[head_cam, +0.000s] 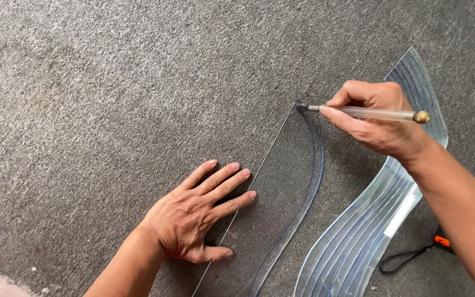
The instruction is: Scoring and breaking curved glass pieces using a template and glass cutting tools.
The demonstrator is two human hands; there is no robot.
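Head view. The left forearm is entering from the lower centre of the frame and angling up to the right. The left hand (pixel 202 212) is lying palm down with its fingers (pixel 224 181) spread and straight, gripping nothing; the fingertips and thumb are pressing at the straight left edge of a clear glass piece (pixel 281 192) at centre frame. The glass piece is lying flat on the grey carpeted counter (pixel 94 99), one edge straight and the other an S-shaped curve, coming to a point at its upper end.

The right forearm is entering from the lower right corner and rising to the upper centre. The right hand (pixel 377 118) is curled closed around a slim clear-barrelled glass cutter (pixel 366 113) with a brass cap, gripped pen-fashion between thumb and fingers. The cutter's dark tip is touching the upper point of the glass piece.

Under the right wrist, a stack of wavy glass strips (pixel 358 236) is running from upper right to lower centre, just beside the glass piece. A black cord with an orange part (pixel 441 241) is showing at lower right.
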